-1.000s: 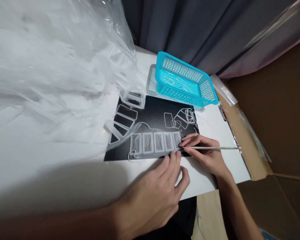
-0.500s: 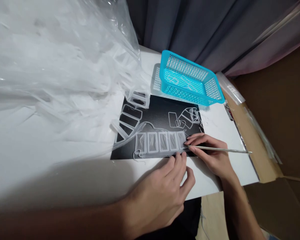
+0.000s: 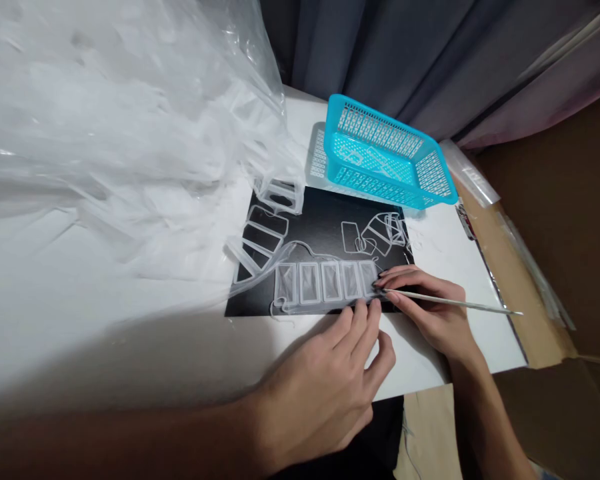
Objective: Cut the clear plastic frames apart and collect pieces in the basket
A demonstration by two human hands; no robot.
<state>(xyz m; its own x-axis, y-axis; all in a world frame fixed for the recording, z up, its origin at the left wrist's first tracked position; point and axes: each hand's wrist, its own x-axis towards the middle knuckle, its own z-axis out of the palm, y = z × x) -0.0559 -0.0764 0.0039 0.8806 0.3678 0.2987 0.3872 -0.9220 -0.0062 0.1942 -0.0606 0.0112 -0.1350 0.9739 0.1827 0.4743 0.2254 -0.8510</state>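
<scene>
Head view: the five-panel translucent plastic strip (image 3: 332,281) lies along the near edge of the black mat (image 3: 325,223). The left hand (image 3: 330,373), loosely spread and gripping nothing visible, has its fingertips at the strip's lower border; the right hand (image 3: 433,307) pinches a thin pale tool (image 3: 455,301) by the strip's right end. Light, steady pressure should help avoid creasing. Marks on the clear plastic packet (image 3: 475,179) are too blurred to read.

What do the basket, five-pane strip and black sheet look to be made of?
Basket: glossy blue plastic, probably moulded, given its even lattice holes.
Strip: translucent plastic, seemingly thin; black shows greyed through its panes.
Sheet: smooth with a faint sheen; plastic or coated card, I can't tell which.
</scene>
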